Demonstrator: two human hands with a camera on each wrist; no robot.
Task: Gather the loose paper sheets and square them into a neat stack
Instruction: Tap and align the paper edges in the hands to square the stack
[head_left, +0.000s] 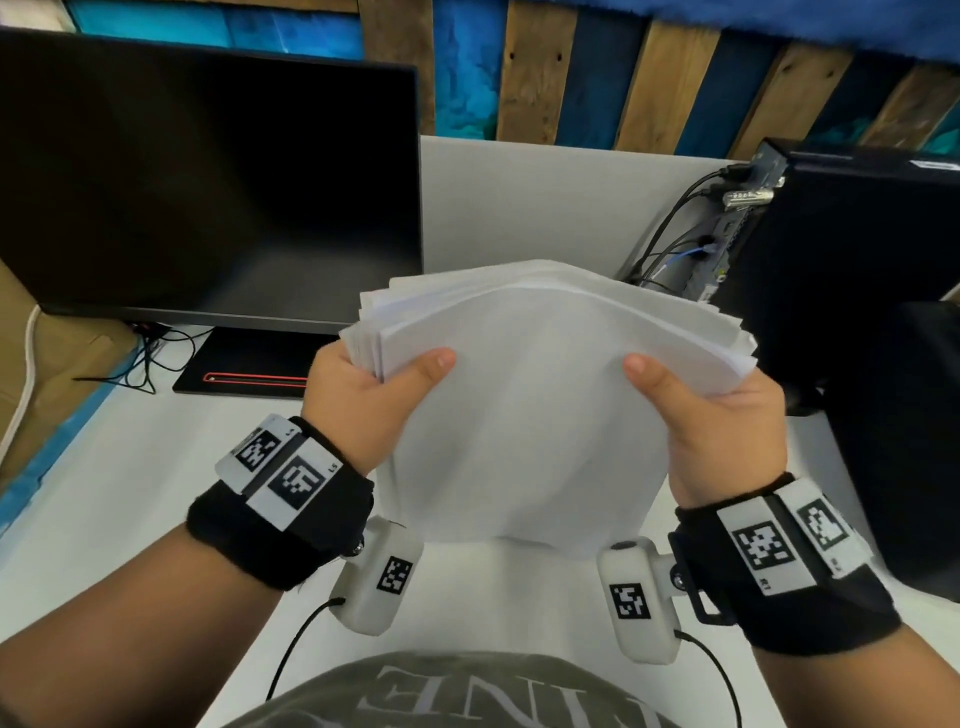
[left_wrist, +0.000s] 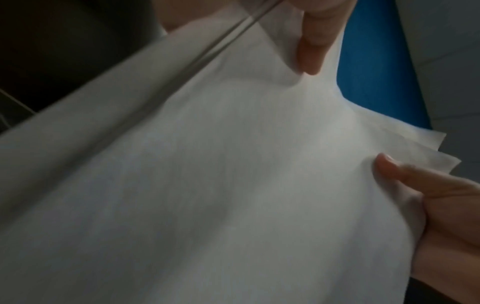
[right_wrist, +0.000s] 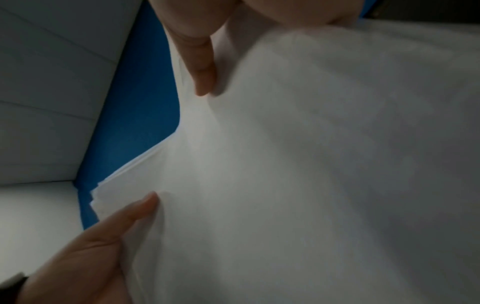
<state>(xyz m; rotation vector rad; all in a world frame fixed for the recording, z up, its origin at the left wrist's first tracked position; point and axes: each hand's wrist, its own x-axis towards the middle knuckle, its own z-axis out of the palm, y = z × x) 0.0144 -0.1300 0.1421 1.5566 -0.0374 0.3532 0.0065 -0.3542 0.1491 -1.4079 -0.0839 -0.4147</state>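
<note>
Standing at the rear left of the white desk top (head_left: 130, 467) is a large black flat monitor (head_left: 208, 176), screen dark, on a black base plate with a red outline (head_left: 249, 366). A black upright computer case (head_left: 857, 249) occupies the rear right, with dark and blue cables (head_left: 670, 244) plugged into its back panel. A pale grey partition board (head_left: 545, 202) stands between them, in front of a wall of blue and brown wooden planks (head_left: 623, 73).

The bundle of white paper sheets (head_left: 524, 415) is held in the air above the desk, between monitor and case, touching neither. Its long axis runs away from the person; the far edge is raised and fanned, sheet edges uneven, the near edge hanging toward the desk.

The left hand (head_left: 358, 410) grips the left edge, thumb on top. The right hand (head_left: 722, 431) grips the right edge likewise. Both wrist views show a thumb pressed on the top sheet; the fingers beneath are hidden.
</note>
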